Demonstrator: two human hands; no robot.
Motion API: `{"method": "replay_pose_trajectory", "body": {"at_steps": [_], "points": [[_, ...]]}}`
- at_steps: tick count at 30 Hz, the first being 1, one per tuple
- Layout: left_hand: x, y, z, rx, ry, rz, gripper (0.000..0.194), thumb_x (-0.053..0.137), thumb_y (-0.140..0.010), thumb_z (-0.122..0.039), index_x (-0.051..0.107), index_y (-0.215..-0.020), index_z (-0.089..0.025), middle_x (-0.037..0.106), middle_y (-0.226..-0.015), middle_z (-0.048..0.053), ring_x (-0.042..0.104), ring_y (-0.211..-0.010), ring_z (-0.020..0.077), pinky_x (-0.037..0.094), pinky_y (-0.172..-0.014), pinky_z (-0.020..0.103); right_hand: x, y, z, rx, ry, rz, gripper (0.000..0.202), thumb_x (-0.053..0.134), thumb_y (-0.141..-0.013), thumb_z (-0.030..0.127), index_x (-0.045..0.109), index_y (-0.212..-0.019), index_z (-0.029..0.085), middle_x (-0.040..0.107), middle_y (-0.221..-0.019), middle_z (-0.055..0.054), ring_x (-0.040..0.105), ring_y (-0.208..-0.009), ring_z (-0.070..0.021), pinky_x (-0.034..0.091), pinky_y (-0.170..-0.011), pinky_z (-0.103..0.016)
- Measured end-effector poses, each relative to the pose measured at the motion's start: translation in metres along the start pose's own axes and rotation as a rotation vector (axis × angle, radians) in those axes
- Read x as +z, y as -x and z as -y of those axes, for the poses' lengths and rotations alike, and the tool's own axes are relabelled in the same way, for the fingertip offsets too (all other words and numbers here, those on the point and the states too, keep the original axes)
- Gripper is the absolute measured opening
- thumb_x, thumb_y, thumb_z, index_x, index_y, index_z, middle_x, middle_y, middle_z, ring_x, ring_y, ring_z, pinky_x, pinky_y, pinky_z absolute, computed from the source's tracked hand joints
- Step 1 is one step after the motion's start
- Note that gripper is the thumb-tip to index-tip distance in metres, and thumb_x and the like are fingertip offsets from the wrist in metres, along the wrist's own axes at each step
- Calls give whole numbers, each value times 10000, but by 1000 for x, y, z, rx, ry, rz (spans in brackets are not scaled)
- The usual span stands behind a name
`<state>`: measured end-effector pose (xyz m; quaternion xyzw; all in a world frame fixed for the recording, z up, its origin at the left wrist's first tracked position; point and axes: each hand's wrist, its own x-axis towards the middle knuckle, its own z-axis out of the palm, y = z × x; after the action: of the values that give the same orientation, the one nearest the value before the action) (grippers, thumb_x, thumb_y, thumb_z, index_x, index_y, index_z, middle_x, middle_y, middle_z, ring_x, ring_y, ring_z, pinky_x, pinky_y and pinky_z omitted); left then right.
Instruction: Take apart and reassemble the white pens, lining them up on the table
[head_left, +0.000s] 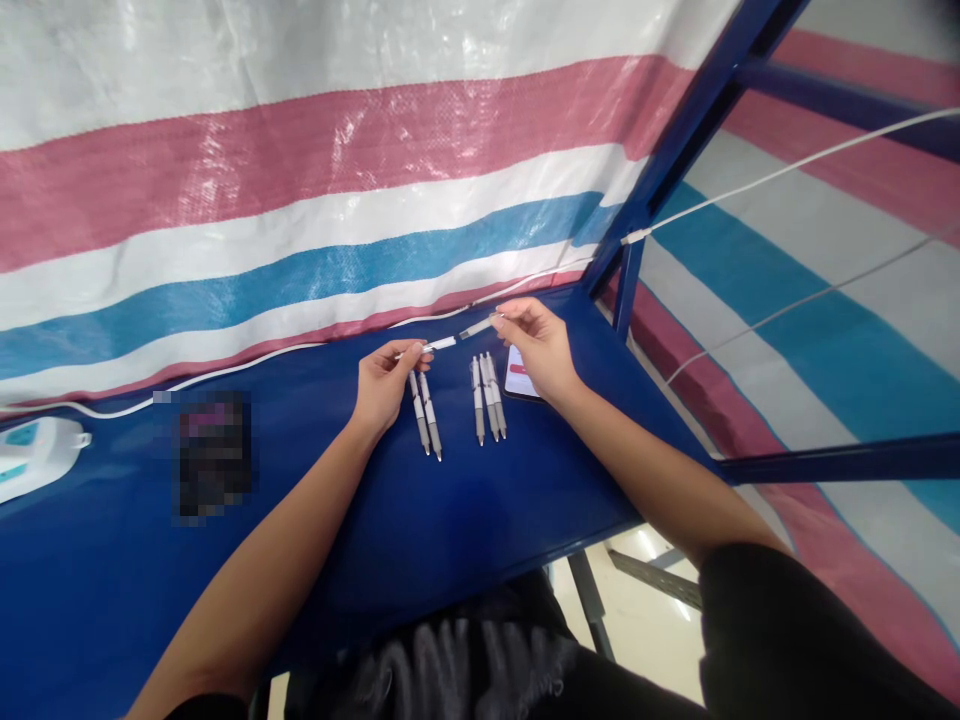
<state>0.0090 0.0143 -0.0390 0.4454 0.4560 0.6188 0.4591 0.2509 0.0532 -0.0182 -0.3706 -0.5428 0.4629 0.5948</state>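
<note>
Head view. The person's two bare hands meet above a blue table (450,520), forearms reaching in from the lower corners. The left hand (384,385) has its thumb and fingers pinched together on a white pen part (442,343), whose free end points toward the other hand. The right hand (538,348) likewise pinches a grey-and-white pen part (475,328) between thumb and fingers, its grey end directed toward the white part. The two facing ends lie just beside each other; whether they touch cannot be told. Both parts are over the far half of the table.

Below the left hand, two pens (427,420) lie side by side, grey ends toward the person. To their right, three pens (489,398) lie close together in the same direction. A phone (520,376) with a lit screen rests beside these, partly hidden by the right hand.

At the left lie a blurred dark object (214,460), its detail masked by pixels, and a white plastic device (41,452) cut by the picture's edge. A white cable (247,376) runs along the far edge, before a striped sheet (300,165). A blue metal frame (639,212) stands at the right.
</note>
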Motion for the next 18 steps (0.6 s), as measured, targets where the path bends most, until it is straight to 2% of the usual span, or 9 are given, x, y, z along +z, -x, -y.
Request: {"method": "replay_pose_trajectory", "body": {"at_steps": [5, 9, 11, 14, 15, 18], "points": [[1, 2, -2, -3, 7, -4, 425, 998, -757, -536, 867, -944, -177, 825, -835, 66, 757, -717, 154, 620, -737, 285, 1, 1, -1, 38, 40, 107, 452, 933, -808, 624, 735, -975, 253, 650, -789, 35, 583, -690, -136, 488, -669, -306], [1, 1, -2, -5, 23, -26, 440, 1018, -722, -535, 861, -927, -179, 818, -808, 62, 758, -700, 156, 626, -725, 289, 0, 1, 3, 50, 133, 186, 550, 861, -828, 746, 680, -915, 233, 651, -759, 27, 584, -652, -143, 475, -660, -314], [1, 1, -2, -6, 19, -25, 453, 1034, -697, -530, 856, -922, -179, 818, -807, 64, 766, -705, 166, 632, -725, 298, -1, 4, 8, 49, 232, 220, 602, 757, -891, 817, 627, -824, 233, 638, -698, 20, 581, -635, -153, 474, -669, -323], [2, 1, -2, -4, 23, -25, 478, 1043, -681, -532, 838, -926, -177, 816, -802, 62, 767, -693, 167, 631, -716, 297, 0, 10, 17, 32, 454, 266, 698, 503, -1033, 852, 558, -705, 238, 544, -580, 19, 551, -602, -165, 454, -681, -336], [2, 0, -2, -3, 29, -27, 489, 1047, -675, -530, 832, -938, -179, 815, -800, 58, 767, -690, 165, 628, -712, 292, 0, 11, 19, 10, 501, 266, 701, 478, -1039, 859, 576, -729, 238, 550, -594, 16, 550, -607, -168, 449, -680, -336], [2, -1, -1, 0, 48, -40, 515, 1052, -664, -520, 815, -973, -184, 811, -798, 47, 766, -690, 159, 624, -714, 284, 1, 13, 22, -90, 510, 271, 671, 627, -926, 910, 661, -966, 242, 674, -785, 0, 574, -649, -170, 452, -663, -326]]}}
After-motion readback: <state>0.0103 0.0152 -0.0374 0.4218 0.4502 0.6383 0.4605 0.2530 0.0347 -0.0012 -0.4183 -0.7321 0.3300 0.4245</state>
